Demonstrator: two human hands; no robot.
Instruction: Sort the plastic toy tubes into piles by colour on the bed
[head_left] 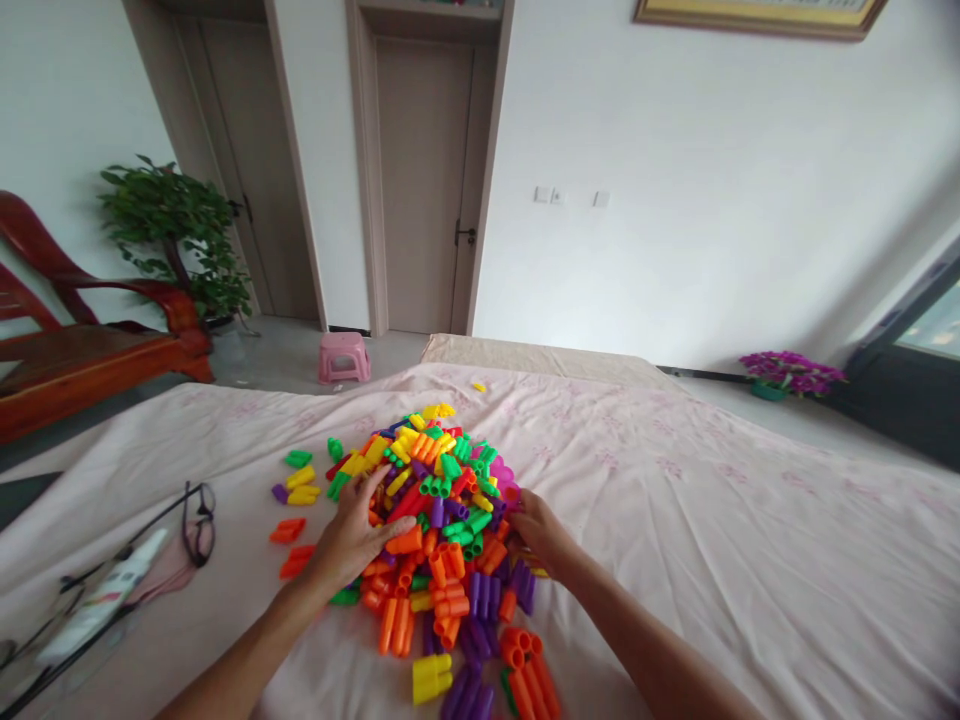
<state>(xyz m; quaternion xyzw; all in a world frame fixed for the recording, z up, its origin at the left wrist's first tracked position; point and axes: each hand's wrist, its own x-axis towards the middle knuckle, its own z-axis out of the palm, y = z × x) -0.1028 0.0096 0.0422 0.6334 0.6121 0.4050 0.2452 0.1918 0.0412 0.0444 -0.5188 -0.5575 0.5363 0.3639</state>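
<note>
A heap of tube-shaped plastic building blocks [450,580] in orange, purple, green, yellow and red lies on a pale pink sheet. My left hand [358,525] rests on the heap's left side, its thumb and fingers spread apart, the thumb touching an orange block [406,540]. At the right side, the fingers of my right hand [541,532] are bent in around the edge of a pink scalloped plastic piece [501,470], partly buried in the blocks. The tips of my right fingers are partly hidden.
Several loose blocks, including a yellow block [303,495], lie left of the heap. Glasses [199,525] and a white tube [105,597] with dark cords are at the left. Beyond the sheet stand a pink stool [345,358], a wooden chair [97,340] and a potted plant [176,225].
</note>
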